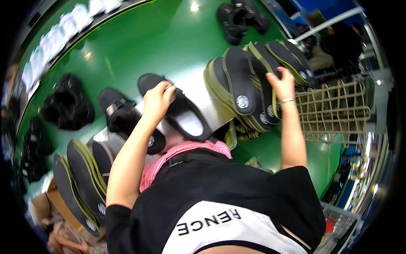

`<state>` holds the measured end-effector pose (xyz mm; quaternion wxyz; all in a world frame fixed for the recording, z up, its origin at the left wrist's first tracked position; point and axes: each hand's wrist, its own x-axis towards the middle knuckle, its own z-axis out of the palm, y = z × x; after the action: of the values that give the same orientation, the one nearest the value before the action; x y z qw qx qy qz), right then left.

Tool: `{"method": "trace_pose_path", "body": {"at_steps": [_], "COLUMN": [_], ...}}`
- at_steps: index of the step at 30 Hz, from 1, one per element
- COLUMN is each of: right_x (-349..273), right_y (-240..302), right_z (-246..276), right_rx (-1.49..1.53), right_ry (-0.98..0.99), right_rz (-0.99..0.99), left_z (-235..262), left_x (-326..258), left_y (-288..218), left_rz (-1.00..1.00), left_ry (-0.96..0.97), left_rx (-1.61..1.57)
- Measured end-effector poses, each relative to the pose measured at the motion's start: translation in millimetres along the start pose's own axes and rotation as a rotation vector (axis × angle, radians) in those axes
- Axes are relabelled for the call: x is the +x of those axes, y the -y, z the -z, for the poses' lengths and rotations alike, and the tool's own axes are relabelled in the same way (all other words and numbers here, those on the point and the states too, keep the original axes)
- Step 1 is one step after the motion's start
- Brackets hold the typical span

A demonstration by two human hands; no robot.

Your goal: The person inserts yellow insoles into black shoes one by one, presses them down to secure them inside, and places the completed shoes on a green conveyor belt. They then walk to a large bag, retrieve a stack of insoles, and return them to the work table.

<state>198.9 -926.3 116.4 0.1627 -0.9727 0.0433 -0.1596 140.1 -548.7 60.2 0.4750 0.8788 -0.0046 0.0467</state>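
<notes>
My left hand [158, 100] is closed on the upper of a black shoe [199, 134], whose opening shows a pale inside. A second black shoe [120, 116] lies just to its left, partly hidden behind my left forearm. To the right are stacks of black insoles [240, 76] with olive-green edges and a round white print at the heel. Over these stacks is my right hand [282, 84], thumb and fingers apart, at the edge of the insoles. Whether its fingertips touch one is hard to tell.
More black shoes stand on the green table [127, 46], at the left [69, 103] and far side [241, 19]. Insole stacks [84, 178] also lie by my left elbow. A wire basket [334, 110] is at the right. White-wrapped items [57, 40] line a ledge at far left.
</notes>
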Motion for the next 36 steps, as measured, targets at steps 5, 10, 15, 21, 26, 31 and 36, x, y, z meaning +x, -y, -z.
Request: {"method": "trace_pose_path", "body": {"at_steps": [5,10,15,21,26,31,36], "right_x": [-42,-71,-74,-88,-77,-83,-88], "right_y": [108,146,134,149,170,174,173], "right_z": [44,55,36,14,8,-8,-17], "right_rx": [1.138,0.976,0.800,0.593,0.637,0.642,0.717], "right_ry": [0.756,1.218,1.397,1.280,1.272,1.181,1.104], "right_rz": [-0.389,-0.522,-0.292,-0.360,-0.160,-0.064,-0.068], "left_z": [-6,-8,-11,-8,-8,7,72], "left_x": [13,11,6,3,-8,-38,-48], "left_y": [14,30,40,31,25,-12,-28], "left_rz": [0.183,0.326,0.337,0.339,0.258,0.024,0.045], "left_ry": [0.029,0.055,0.033,0.079,-0.054,-0.048,-0.051], "left_rx": [-0.038,-0.245,-0.497,-0.516,-0.420,0.021,0.069]}}
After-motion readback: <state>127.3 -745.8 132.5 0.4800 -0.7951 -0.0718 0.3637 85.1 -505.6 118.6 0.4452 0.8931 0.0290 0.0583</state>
